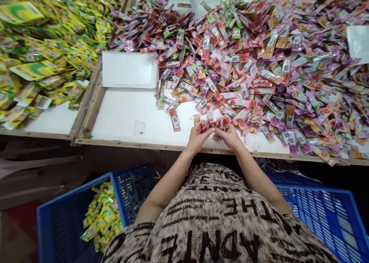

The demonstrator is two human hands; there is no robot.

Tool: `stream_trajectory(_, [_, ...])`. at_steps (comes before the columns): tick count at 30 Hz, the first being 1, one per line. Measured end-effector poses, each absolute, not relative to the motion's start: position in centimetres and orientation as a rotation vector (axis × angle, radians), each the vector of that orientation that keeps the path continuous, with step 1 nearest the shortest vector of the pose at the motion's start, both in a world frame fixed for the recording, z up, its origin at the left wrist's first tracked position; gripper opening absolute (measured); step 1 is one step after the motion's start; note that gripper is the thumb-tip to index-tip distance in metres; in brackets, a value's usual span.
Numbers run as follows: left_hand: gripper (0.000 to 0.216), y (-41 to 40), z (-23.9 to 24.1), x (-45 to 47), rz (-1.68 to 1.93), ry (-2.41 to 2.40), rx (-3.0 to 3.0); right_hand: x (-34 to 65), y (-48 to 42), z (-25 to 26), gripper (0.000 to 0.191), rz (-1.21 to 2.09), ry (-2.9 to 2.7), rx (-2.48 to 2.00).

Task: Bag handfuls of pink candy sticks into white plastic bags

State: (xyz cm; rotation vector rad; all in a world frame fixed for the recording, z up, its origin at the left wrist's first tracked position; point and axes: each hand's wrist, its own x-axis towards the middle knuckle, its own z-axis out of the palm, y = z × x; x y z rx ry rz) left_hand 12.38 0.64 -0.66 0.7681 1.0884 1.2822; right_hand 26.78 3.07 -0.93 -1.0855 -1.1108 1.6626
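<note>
At the table's front edge, my left hand and my right hand are close together, thumbs nearly meeting. Both have their fingers curled round small pink-red stick packets, whose exact number is hidden. A loose heap of similar packets in pink, purple, green and orange lies just beyond my fingers. One pink packet rests apart on the white tabletop, left of my hands.
A stack of white sheets or bags lies at left. Beyond a wooden divider are heaped yellow-green packets. Below the table stand a blue crate holding yellow packets and another blue crate at right.
</note>
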Motion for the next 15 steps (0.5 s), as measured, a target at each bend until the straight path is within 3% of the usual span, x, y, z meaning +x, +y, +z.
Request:
stream_trajectory(3, [0.032,-0.3,-1.2,10.7,1.249,1.085,0.831,25.6,2.5,-2.4,0.039,1.625,-1.101,-1.150])
stream_trajectory(8, [0.048,-1.0,-2.4,9.6,1.177,1.017,0.806,24.9,2.2,-4.3,0.042,1.558,-1.211,-1.182])
stream_trajectory(13, [0.074,-1.1,-2.7,10.2,1.151,1.061,0.861,24.7,1.3,-4.6,0.039,1.321,-1.725,-1.215])
stream_trajectory(15, [0.071,-1.2,-2.5,10.2,1.156,1.072,0.931,24.6,0.6,-3.9,0.043,1.223,-1.942,-1.152])
